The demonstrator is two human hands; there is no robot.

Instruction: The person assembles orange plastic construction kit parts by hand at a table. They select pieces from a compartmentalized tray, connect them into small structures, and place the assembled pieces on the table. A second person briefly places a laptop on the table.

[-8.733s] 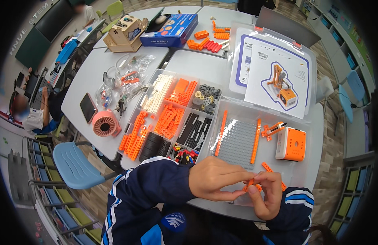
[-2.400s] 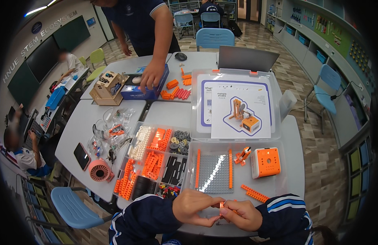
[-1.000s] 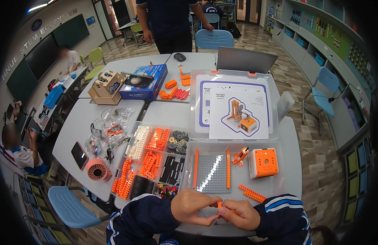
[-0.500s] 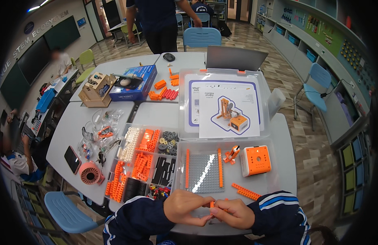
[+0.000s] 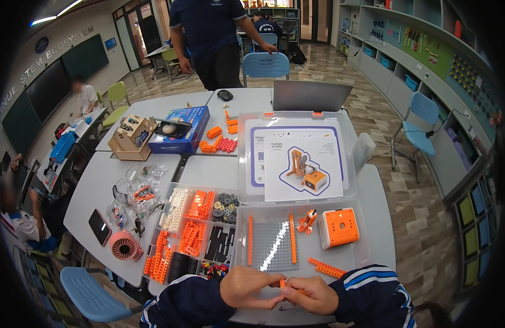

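In front of me, both hands meet over a small orange building brick point(image 5: 283, 283). My right hand point(image 5: 313, 295) pinches it between thumb and fingers. My left hand point(image 5: 247, 288) curves round from the other side, its index finger and thumb tips at the brick; most of the brick is hidden by fingers. Just beyond lies a grey studded baseplate point(image 5: 271, 240) in a clear plastic tray, an orange beam point(image 5: 250, 240) along its left side and another orange beam point(image 5: 293, 239) along its right. Loose orange beams point(image 5: 326, 268) lie beside my right hand.
An orange and white block point(image 5: 340, 228) and a small orange assembly point(image 5: 307, 221) sit in the tray. Left stands a sorting box point(image 5: 206, 220) of parts. An instruction sheet point(image 5: 303, 164) leans on the lid. A phone point(image 5: 100, 227), pink fan point(image 5: 125, 245) and laptop point(image 5: 311, 97) surround these.
The whole view has tilted up slightly, so the table sits lower in it. My hands stay together at the orange brick. The standing person's arms have shifted a little.
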